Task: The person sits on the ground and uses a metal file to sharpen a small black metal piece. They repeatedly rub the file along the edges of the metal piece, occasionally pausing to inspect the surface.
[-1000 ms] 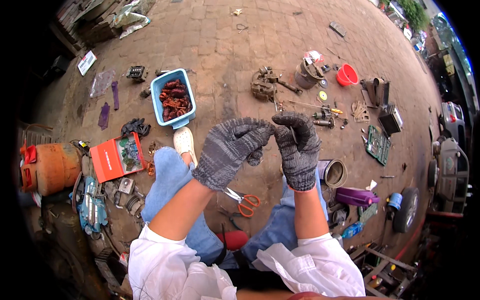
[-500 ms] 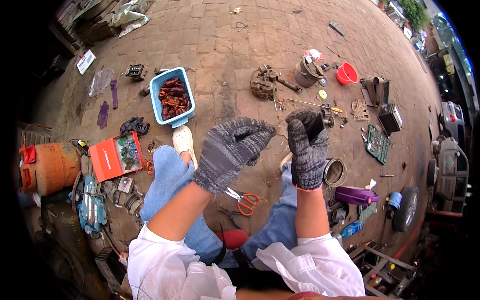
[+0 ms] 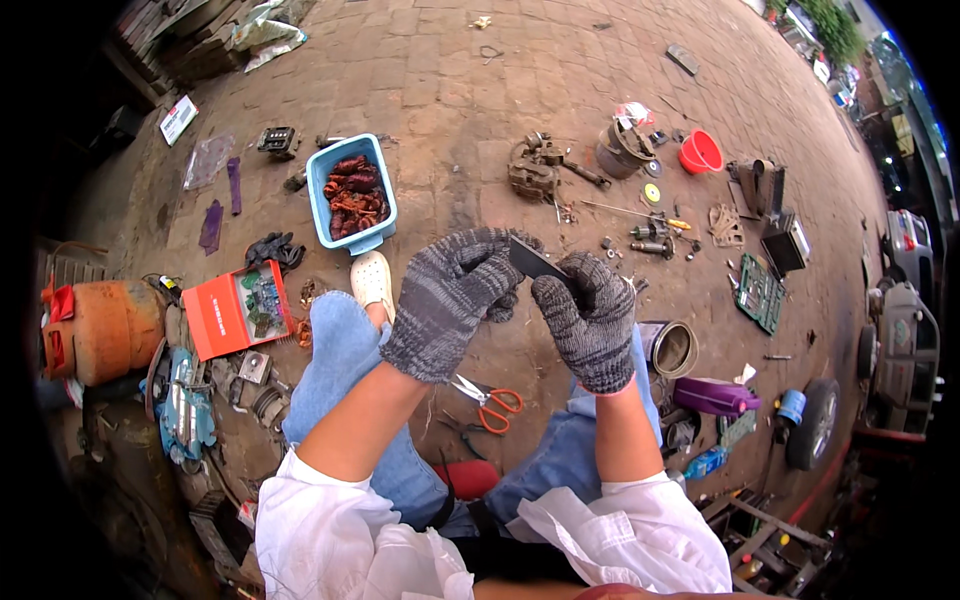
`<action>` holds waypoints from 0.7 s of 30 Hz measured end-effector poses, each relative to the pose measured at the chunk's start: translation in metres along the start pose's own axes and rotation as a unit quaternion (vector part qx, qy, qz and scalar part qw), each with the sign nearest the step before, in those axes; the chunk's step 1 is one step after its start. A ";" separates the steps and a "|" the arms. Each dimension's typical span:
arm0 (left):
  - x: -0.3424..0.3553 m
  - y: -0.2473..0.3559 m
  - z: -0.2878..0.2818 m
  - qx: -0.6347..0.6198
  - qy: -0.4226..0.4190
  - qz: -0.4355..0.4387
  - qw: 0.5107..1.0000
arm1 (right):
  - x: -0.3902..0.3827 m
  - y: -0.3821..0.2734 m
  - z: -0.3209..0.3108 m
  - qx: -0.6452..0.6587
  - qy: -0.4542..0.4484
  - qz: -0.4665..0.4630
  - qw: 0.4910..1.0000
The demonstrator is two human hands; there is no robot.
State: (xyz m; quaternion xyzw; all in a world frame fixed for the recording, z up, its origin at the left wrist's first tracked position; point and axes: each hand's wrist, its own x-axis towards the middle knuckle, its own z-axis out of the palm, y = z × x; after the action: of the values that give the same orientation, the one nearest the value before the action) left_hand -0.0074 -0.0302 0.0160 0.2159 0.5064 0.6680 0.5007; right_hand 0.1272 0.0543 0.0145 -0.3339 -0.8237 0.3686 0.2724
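Both hands wear grey knit gloves and meet above the knees; the left hand (image 3: 450, 300) pinches one end of a small dark flat strip (image 3: 535, 263), the right hand (image 3: 590, 320) closes round its other end; the strip sits raised between them, well above the brick ground (image 3: 450, 90). The step looks like handling or inspecting the strip, perhaps bending or fitting it; what it is exactly I cannot tell. The next move calls for a firm two-handed pinch and careful finger work through thick gloves. Scissors (image 3: 490, 402) lie below on the ground; a blue tub (image 3: 350, 195) stands beyond the shoe.
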 end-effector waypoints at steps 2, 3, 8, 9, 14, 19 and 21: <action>0.000 -0.002 -0.002 -0.015 -0.008 -0.005 1.000 | 0.002 0.001 -0.002 -0.018 -0.014 -0.011 1.000; 0.000 -0.002 -0.002 -0.022 -0.011 -0.009 1.000 | 0.002 0.001 -0.002 -0.018 -0.022 -0.003 1.000; -0.001 0.001 0.002 -0.005 0.006 0.005 1.000 | 0.003 0.002 -0.001 0.008 -0.043 0.019 0.999; -0.001 0.001 0.002 -0.002 0.008 0.009 1.000 | 0.003 0.002 -0.001 0.017 -0.040 0.016 0.999; -0.001 0.002 0.002 0.032 0.010 0.003 0.999 | 0.000 0.008 0.002 0.010 -0.001 -0.068 0.998; 0.000 -0.011 0.003 0.137 0.049 0.149 0.978 | -0.003 0.005 0.008 0.021 0.028 -0.038 0.999; 0.004 -0.022 0.002 0.213 0.078 0.260 0.939 | -0.004 0.000 0.014 0.077 0.042 0.018 0.996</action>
State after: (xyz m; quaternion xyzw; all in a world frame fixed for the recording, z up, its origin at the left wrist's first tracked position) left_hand 0.0024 -0.0255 -0.0033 0.3888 0.6003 0.6664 0.2108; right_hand 0.1202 0.0452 0.0049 -0.3416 -0.7749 0.4213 0.3246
